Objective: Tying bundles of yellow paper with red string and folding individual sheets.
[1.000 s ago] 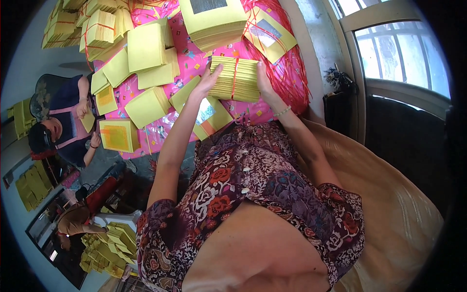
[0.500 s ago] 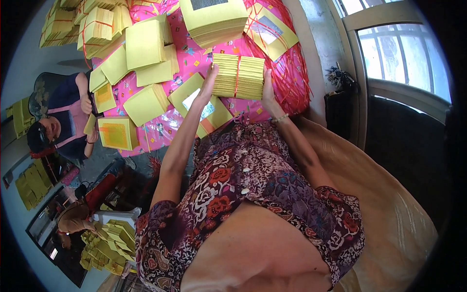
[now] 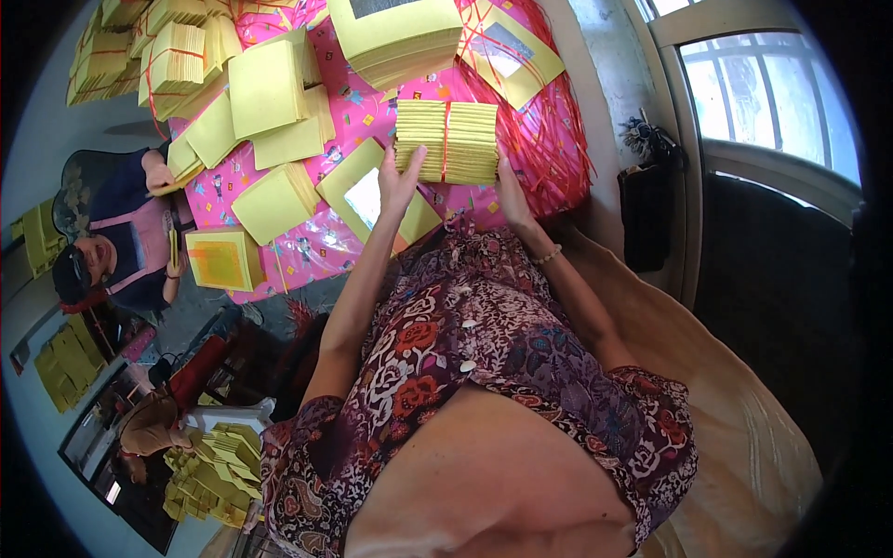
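A thick bundle of folded yellow paper (image 3: 426, 139), tied round the middle with red plastic string (image 3: 447, 139), is between my two hands at the near side of a pink-covered table (image 3: 352, 93). My left hand (image 3: 400, 186) grips its near left corner, thumb laid over the front face and the other fingers along the left side. At the near right corner, my right hand (image 3: 511, 193) presses against the side; its fingers are partly hidden by the bundle. Just left of my left forearm lies a flat yellow sheet with a silver square (image 3: 366, 198).
Loose red strings (image 3: 549, 153) hang over the table's right side. A tall yellow paper stack (image 3: 400, 46) stands beyond the bundle, with more stacks (image 3: 268, 88) leftward and tied bundles (image 3: 172, 60) far left. A co-worker (image 3: 139, 228) in a pink apron handles yellow paper at the left edge.
My left hand has slid from the bundle's left side to its near corner, thumb now on the front. My right hand sits slightly lower. The co-worker's one hand has moved to the papers at the far left.
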`<state>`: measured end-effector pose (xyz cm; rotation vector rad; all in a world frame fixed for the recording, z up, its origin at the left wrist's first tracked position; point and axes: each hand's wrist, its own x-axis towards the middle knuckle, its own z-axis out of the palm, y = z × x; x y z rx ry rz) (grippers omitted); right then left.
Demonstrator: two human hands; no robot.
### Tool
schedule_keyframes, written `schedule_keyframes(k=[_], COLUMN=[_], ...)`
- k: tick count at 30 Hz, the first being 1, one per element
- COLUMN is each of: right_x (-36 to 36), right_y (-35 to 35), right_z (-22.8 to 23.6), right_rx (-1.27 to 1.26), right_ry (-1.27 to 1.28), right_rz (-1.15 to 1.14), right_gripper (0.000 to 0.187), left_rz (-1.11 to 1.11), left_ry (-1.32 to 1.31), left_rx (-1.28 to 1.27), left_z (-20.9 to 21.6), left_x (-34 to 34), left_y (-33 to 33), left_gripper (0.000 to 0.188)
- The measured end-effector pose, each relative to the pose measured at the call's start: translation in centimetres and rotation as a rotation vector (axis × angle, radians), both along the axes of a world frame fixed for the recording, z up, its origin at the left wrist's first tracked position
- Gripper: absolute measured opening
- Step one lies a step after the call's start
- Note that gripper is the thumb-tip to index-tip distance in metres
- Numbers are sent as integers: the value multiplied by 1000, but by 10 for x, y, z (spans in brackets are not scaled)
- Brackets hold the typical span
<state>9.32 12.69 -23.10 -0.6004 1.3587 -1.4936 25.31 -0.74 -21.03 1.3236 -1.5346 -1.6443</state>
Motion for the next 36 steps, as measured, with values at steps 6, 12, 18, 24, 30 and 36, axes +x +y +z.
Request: schedule_keyframes(k=[6,12,18,24,30,36], right_x=[0,3,-9,-2,0,1], right_y=[-3,-7,-13,-36,-36,-40], right_z=[16,25,8,2,10,9], right_rx=[142,223,184,133,229,111], right_ry=[137,91,49,162,260,201], right_rz=[48,36,-67,-144,-97,-161], right_gripper=[67,67,55,49,49,48], left_rz=[9,16,1,30,66,91], left_ry=[-53,-131,-80,2,-104,-120], left_rx=[-77,-138,-193,18,-20,-57], left_z=[4,10,13,6,-11,-23], left_x=[-3,-1,2,-5,-4,1], left_y=[8,12,4,-10,-11,-17], left_gripper=[44,42,51,45,42,41])
